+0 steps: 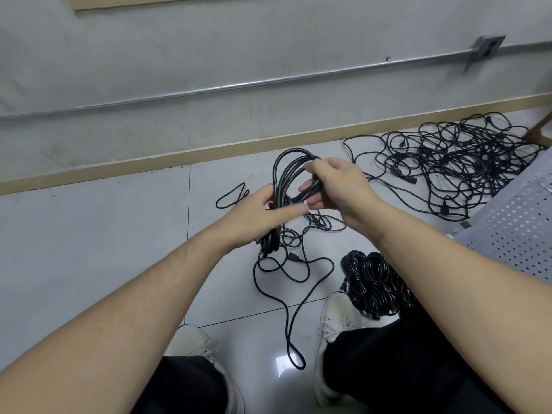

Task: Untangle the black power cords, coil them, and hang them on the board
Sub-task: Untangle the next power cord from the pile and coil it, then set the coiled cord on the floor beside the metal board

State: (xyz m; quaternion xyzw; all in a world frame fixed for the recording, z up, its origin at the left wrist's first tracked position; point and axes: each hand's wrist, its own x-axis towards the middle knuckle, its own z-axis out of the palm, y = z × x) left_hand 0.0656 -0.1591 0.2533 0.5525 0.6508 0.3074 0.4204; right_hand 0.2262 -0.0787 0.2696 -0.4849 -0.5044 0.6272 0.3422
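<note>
Your right hand (pixel 337 186) and left hand (pixel 263 210) both grip the smooth, rubbery black cord coil (pixel 288 174), loops bunched long and narrow.

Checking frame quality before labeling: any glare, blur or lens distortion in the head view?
Head view: bright glare patch on the floor tile between the shoes; left hand fingertips motion-blurred, right hand sharper on the cord coil; wide-angle bend shows in the wall conduit and baseboard; lighting soft, shadows faint; tangled cord pile in focus.

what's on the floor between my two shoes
In the head view, a loose black cord loop lies on the tile between the left shoe and right shoe.
</note>
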